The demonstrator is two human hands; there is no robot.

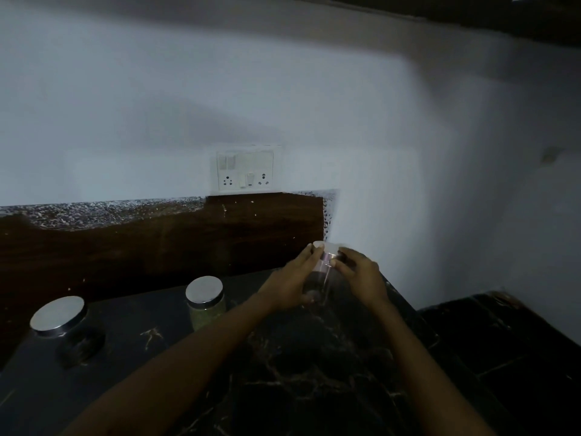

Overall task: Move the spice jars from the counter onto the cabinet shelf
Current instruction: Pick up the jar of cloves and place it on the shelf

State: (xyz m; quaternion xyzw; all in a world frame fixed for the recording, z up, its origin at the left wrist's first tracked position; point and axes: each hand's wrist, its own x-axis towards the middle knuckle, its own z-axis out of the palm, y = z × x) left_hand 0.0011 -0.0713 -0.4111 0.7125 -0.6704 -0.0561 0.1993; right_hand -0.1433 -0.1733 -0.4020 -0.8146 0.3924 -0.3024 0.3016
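Note:
A clear spice jar [321, 278] with a silvery lid is held between both hands above the right part of the dark counter [283, 372]. My left hand [290, 283] wraps its left side and my right hand [361, 275] grips its right side near the lid. Two more jars stand on the counter: one with greenish contents and a silver lid [206, 302] in the middle, and a dark one with a silver lid [63, 322] at the left. The cabinet's dark underside [471, 14] shows at the top right; its shelf is out of view.
A white switch and socket plate [246, 171] sits on the wall above a dark brown backsplash [157, 247]. The counter ends at the right, where a lower dark surface [509, 341] lies. The scene is dim.

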